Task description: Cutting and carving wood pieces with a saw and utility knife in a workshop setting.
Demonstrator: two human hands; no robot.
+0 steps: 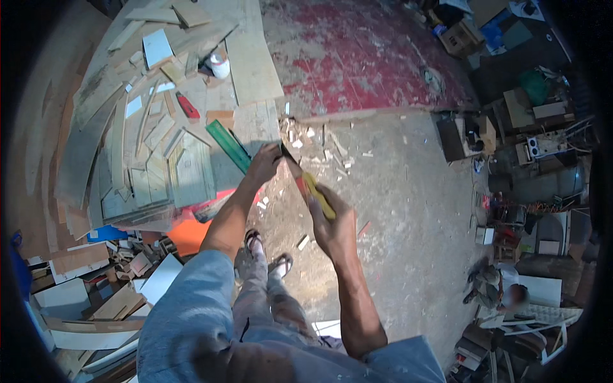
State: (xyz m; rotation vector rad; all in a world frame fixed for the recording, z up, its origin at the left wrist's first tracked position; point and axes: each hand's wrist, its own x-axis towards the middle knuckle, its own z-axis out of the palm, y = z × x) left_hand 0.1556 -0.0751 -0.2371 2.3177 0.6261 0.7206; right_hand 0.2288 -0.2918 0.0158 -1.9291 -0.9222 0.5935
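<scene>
My right hand [334,223] is wrapped round the yellow and red handle of a handsaw [317,195]. Its blade, seen nearly edge-on, slants up and left to the table's edge beside my left hand [265,162]. That left hand is closed at the same edge, its fingers bent down over it; whatever they grip there is too small and dark to make out. Just left of it lies a long green flat-sided piece [227,144]. Farther back on the wooden worktop [249,67] are a red-handled tool [187,105] and a white tub [219,65].
Loose boards and offcuts [153,131] cover the table's left side. A worn red panel [370,57] extends at the far side. Wood scraps [332,150] litter the concrete floor. More panels [83,300] are stacked at lower left. Another person [495,286] is at the right, among furniture.
</scene>
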